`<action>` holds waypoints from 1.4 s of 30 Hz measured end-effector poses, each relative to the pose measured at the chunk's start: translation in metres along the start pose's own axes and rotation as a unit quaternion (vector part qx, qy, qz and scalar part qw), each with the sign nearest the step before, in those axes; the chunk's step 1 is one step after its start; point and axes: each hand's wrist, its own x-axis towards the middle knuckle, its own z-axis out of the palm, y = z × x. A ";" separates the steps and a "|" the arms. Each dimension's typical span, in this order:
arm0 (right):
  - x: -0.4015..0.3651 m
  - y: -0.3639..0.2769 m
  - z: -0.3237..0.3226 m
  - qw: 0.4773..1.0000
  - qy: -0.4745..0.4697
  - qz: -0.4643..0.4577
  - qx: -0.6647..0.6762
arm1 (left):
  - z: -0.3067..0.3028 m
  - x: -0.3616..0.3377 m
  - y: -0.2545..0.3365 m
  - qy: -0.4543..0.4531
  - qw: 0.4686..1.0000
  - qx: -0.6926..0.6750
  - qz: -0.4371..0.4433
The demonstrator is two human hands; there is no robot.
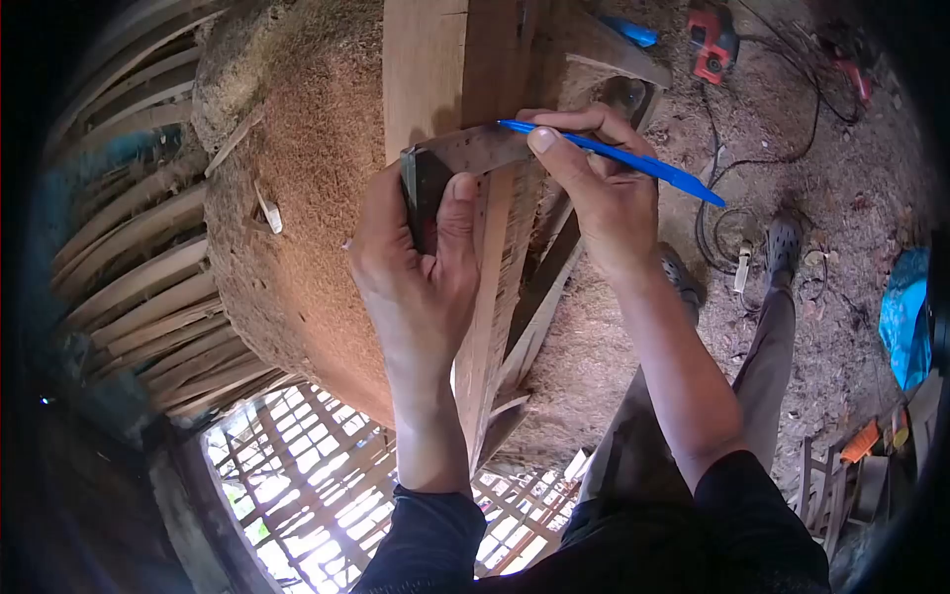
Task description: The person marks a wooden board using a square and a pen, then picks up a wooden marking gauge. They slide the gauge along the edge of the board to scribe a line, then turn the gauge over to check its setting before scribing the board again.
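Observation:
My left hand (416,282) is closed around the dark stock of a try square (483,148), thumb on its near side. The square's metal blade runs to the right across a long wooden beam (426,69). In my right hand (616,203) is a blue pen (648,164), pinched between thumb and fingers. Its tip points left, right at the far end of the blade's upper edge. The pen's back end slants down to the right, past my hand. Below the blade, the beam continues down between my forearms.
A large heap of sawdust (317,178) lies left of the beam, beside stacked wood strips (148,238). A red power tool (712,45) with a black cord (792,158) sits on the littered ground at upper right. A blue plastic bag (904,317) is at far right.

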 end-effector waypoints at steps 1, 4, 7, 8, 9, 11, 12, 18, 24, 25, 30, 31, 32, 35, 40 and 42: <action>0.000 0.001 0.001 1.000 0.000 -0.016 0.022 | 0.000 0.000 0.000 0.004 1.000 -0.006 -0.003; 0.006 0.005 -0.007 0.998 0.006 -0.027 0.057 | 0.005 -0.002 0.000 0.005 1.000 -0.021 -0.010; 0.013 0.012 -0.012 0.997 0.011 -0.024 0.074 | 0.005 -0.001 0.000 0.013 1.000 -0.015 -0.004; 0.014 0.014 -0.013 0.997 0.015 -0.026 0.065 | 0.005 -0.001 -0.001 0.017 1.000 -0.014 0.003; 0.013 0.013 -0.014 0.997 0.017 -0.025 0.064 | 0.006 -0.001 -0.001 0.014 1.000 -0.014 0.003; 0.011 0.013 -0.013 0.998 0.030 -0.005 0.063 | 0.006 -0.001 -0.002 0.021 1.000 -0.012 0.016; 0.011 0.014 -0.013 0.997 0.031 -0.004 0.063 | 0.005 -0.001 -0.001 0.020 1.000 -0.011 0.016; 0.008 0.018 -0.022 0.997 0.073 -0.018 0.019 | 0.001 0.000 0.000 0.000 1.000 0.011 0.002; -0.070 -0.013 -0.151 0.977 0.212 0.034 0.006 | -0.013 -0.010 0.007 -0.043 0.995 0.086 0.032; -0.091 -0.023 -0.187 0.970 0.221 0.066 -0.073 | -0.018 -0.020 0.020 -0.052 0.996 0.062 0.038; -0.234 -0.121 -0.401 0.870 0.209 0.191 -0.403 | -0.027 -0.149 0.046 -0.094 0.994 -0.018 -0.045; -0.252 -0.164 -0.424 0.759 0.168 0.242 -0.580 | -0.023 -0.186 0.047 -0.069 0.997 -0.005 -0.031; -0.293 -0.161 -0.558 0.683 0.155 0.203 -0.685 | -0.018 -0.229 0.050 -0.044 0.996 -0.043 -0.062; -0.218 -0.190 -0.571 0.632 0.045 0.108 -0.766 | 0.004 -0.344 0.069 0.081 0.979 -0.057 -0.178; -0.136 -0.104 -0.369 0.700 -0.202 0.119 -0.675 | 0.038 -0.471 0.107 0.100 0.891 -0.075 -0.436; -0.145 -0.079 -0.300 0.690 -0.315 0.122 -0.640 | 0.004 -0.475 0.152 0.116 0.874 -0.068 -0.466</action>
